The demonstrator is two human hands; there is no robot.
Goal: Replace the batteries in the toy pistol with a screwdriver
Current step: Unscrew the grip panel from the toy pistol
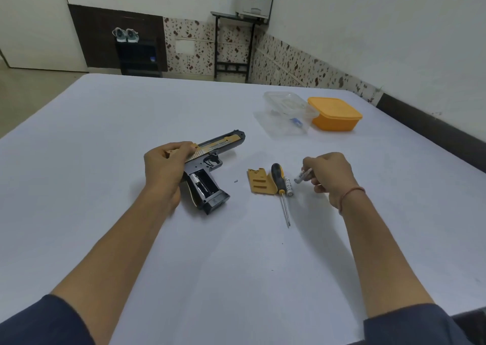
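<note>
The toy pistol (207, 160) lay on its side near the middle of the table (118, 113), muzzle pointed away. Its rear end was gripped by the left hand (165, 166), with the fingers curled over the slide. That hold was judged to steady the toy with the opened grip turned upward. The battery compartment (203, 185) was exposed. One cell seemed to be seated in it, and the space beside that cell appeared vacant, though this could not be told for certain.

A tiny screw (236, 180) had been left just beside the grip. Further right, the tan cover panel (260, 181) lay with its inside face up. Both were presumably kept close for refitting. The screwdriver (279, 179) was laid against the panel's right edge with its tip toward the person, and a loose battery (289, 187) lay touching its handle.

A second battery (302, 175) was pinched in the fingertips of the right hand (330, 176), held just above the table to the right of the screwdriver. Whether it was a spent or a fresh cell could not be told.

Well apart, at the far right of the table, a clear container (286, 110) and an orange box (335, 116) stood touching.
</note>
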